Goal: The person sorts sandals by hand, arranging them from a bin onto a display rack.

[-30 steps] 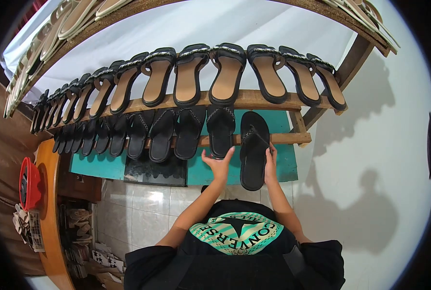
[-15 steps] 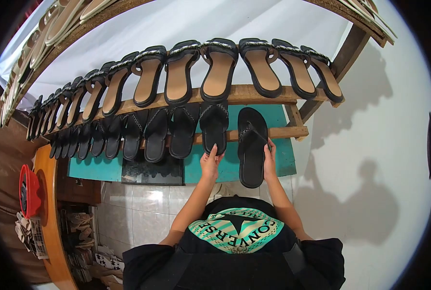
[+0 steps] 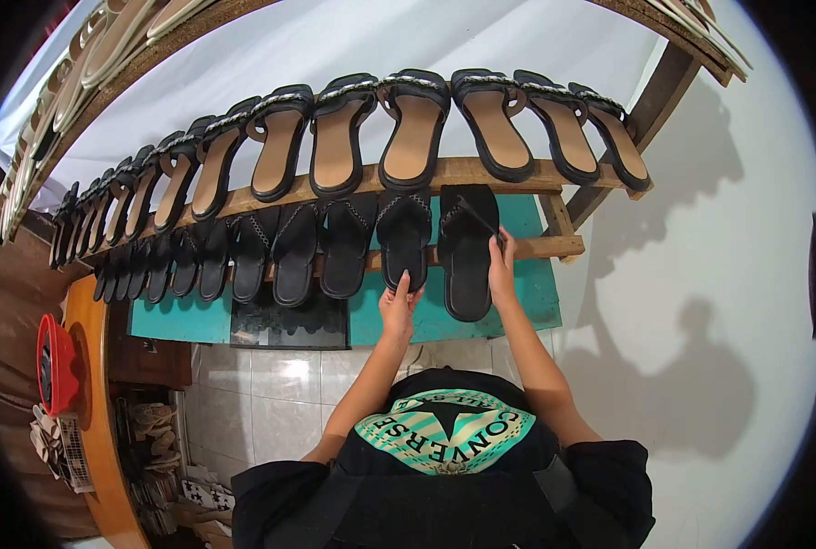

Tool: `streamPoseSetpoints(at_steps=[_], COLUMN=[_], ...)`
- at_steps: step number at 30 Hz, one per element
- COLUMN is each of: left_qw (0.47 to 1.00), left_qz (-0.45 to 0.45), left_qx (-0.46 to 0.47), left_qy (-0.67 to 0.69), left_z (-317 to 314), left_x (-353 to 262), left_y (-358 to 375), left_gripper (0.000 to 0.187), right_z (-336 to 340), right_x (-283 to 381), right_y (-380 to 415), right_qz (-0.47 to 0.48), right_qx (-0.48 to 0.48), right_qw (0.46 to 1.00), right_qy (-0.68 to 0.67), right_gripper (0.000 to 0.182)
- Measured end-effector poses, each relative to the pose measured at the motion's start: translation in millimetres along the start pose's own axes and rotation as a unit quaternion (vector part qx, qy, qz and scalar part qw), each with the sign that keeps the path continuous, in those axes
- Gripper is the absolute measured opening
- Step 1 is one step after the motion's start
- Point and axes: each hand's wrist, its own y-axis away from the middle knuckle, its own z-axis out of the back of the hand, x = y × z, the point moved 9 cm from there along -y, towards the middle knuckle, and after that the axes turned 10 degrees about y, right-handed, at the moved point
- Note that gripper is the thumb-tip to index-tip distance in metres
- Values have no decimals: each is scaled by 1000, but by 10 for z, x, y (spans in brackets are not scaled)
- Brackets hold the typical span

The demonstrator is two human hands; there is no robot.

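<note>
My right hand (image 3: 501, 265) grips a black thong sandal (image 3: 469, 265) by its right edge. This sandal lies over the right part of the lower wooden rail (image 3: 527, 248), its toe end up under the upper rail. My left hand (image 3: 399, 306) is closed on the heel of another black sandal (image 3: 404, 247) with a braided strap, thumb on top of the sole. That one rests on the lower rail, just left of the first. More black sandals (image 3: 343, 252) line the same rail to the left.
Tan-soled black sandals (image 3: 414, 142) hang along the upper rail (image 3: 353, 178). Pale sandals (image 3: 110, 46) sit on the top rack. A teal board (image 3: 380, 316) is below. At left are a red basin (image 3: 57, 364) and an orange tabletop (image 3: 92, 403). A white wall (image 3: 701, 229) stands at right.
My right hand has moved the sandal up and slightly left, so its toe end now reaches the upper rail. My left hand has stayed on the neighbouring sandal.
</note>
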Motion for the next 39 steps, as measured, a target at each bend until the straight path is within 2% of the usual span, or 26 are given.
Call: streamPoseSetpoints(at_steps=[2, 6, 15, 29, 39], left_qw=[1000, 1000, 1000, 1000, 1000], left_qz=[5, 4, 5, 5, 6], left_qx=[-8, -8, -14, -15, -18], left_qy=[0, 3, 4, 2, 6], left_z=[33, 30, 25, 35, 41], left_x=[25, 13, 14, 18, 27], left_y=[-19, -11, 1, -4, -10], left_gripper=[17, 16, 17, 16, 16], right_z=[-34, -178, -219, -274, -250], right_x=[-62, -110, -80, -60, -45], right_y=[-123, -315, -405, -546, -559], right_qz=[-33, -26, -75, -13, -22], right_qx=[-16, 7, 3, -12, -7], right_qw=[998, 999, 992, 987, 982], right_qy=[43, 25, 101, 158, 190], right_gripper=[44, 47, 49, 48, 48])
